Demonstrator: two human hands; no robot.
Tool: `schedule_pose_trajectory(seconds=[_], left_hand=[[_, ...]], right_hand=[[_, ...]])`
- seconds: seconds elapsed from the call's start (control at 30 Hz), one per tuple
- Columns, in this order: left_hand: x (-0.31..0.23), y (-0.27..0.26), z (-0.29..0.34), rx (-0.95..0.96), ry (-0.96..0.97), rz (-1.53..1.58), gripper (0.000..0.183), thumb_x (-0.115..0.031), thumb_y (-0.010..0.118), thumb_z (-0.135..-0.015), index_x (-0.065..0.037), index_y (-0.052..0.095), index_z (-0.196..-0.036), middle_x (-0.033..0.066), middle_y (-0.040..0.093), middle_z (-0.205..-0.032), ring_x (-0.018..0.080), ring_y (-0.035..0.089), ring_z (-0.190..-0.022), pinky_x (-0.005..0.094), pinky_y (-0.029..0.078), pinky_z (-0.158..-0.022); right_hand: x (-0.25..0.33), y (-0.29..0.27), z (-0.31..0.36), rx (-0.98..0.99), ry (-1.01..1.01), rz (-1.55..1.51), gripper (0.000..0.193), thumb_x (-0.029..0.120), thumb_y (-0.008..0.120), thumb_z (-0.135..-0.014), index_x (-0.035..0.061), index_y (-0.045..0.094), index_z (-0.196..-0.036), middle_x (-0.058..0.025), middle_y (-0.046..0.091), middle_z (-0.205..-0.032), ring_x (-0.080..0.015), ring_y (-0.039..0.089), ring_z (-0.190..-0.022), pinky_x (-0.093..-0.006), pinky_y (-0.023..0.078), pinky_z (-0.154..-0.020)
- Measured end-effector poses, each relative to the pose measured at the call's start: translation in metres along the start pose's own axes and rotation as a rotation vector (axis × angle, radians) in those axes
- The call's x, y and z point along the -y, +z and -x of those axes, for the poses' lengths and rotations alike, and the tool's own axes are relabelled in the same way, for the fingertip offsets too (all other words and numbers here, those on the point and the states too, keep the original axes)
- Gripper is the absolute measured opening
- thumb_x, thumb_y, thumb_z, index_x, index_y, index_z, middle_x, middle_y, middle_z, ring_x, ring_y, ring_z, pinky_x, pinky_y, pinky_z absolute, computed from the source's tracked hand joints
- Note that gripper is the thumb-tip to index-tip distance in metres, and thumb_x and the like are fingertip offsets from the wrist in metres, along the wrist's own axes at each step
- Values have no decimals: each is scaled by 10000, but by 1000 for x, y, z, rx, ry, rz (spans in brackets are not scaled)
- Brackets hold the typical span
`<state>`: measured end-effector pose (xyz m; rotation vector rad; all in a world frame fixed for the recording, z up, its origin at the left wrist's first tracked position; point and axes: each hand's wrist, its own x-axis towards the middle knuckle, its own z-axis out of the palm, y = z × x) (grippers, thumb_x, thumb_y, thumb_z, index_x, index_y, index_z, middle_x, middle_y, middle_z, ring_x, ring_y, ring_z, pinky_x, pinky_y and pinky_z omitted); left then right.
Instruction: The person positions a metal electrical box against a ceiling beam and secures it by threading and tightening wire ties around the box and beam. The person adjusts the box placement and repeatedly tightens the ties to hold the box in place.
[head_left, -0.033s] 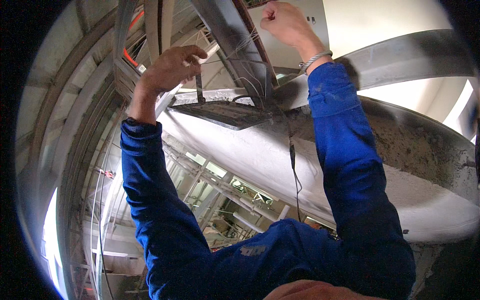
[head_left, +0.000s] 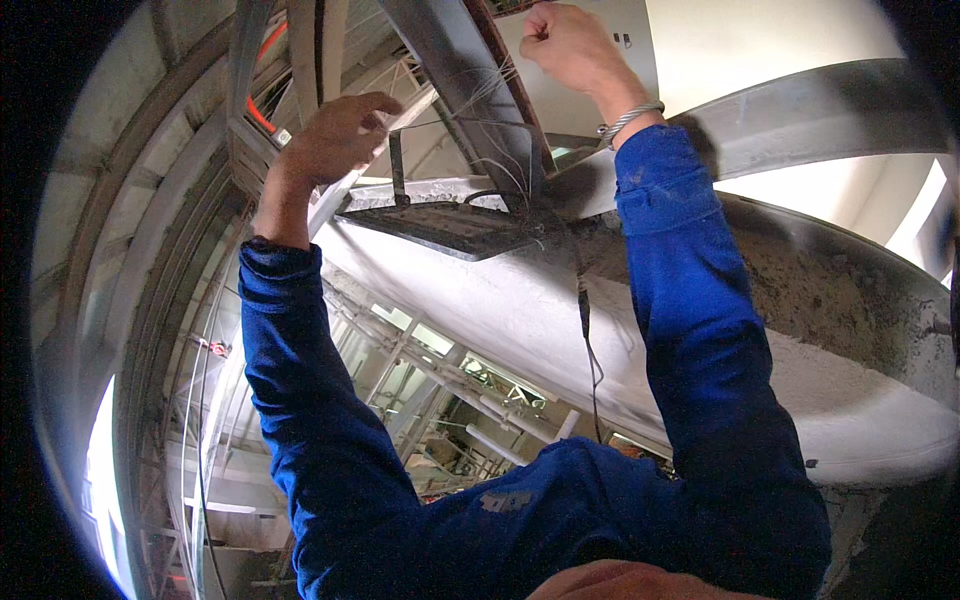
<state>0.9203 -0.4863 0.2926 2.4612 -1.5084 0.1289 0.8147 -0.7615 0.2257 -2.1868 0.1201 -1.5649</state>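
My left hand (head_left: 335, 140) is raised at the upper left, fingers bent but apart, with nothing visible in them. Just right of it stands the upright bracket (head_left: 397, 165) of a flat, dark, lamp-like panel (head_left: 450, 230). My right hand (head_left: 575, 48) is higher up, closed in a fist beside the steel beam (head_left: 450, 75). Thin wire strands (head_left: 488, 88) cross the beam and run toward that fist; its fingertips are turned away from view. The wires also trail down around the bracket and the panel's right end.
Below the panel a black cable (head_left: 587, 320) hangs down. A large white curved surface (head_left: 500, 300) with a dirty rim spreads behind my arms. Curved grey metal (head_left: 820, 110) arches at right. Pipes and framework (head_left: 480, 400) show far below; an orange cable (head_left: 258, 115) runs at upper left.
My left hand has shifted slightly left, away from the bracket, and its fingers have drawn back. My right hand and the panel look the same.
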Motion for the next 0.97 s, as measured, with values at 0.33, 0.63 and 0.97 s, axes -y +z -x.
schedule_pose_trajectory(seconds=[0.33, 0.63, 0.97], left_hand=[[-30, 1, -29, -604, 128, -171, 343, -258, 650, -879, -92, 635, -1179, 129, 716, -972, 234, 701, -883, 339, 528, -775], [17, 22, 38, -777, -38, 514, 449, -298, 652, -913, -7, 579, -1247, 92, 685, -980, 161, 644, -896, 286, 497, -815], [80, 213, 94, -852, 105, 1173, 1183, -602, 745, -736, -160, -1, -1540, 200, 110, -1567, 421, 279, -1380, 551, 309, -1086]], right_hand=[[-3, -1, -5, 67, -35, -36, 132, 115, 602, -753, 33, 650, -844, -211, 663, -883, -378, 644, -864, -429, 514, -759], [7, -10, -1, 222, -21, 34, 161, 196, 630, -785, 48, 662, -839, -189, 678, -847, -364, 658, -841, -430, 514, -729], [17, -9, -7, 183, 91, -89, 188, 204, 641, -848, 19, 645, -888, -149, 674, -779, -275, 634, -711, -394, 501, -663]])
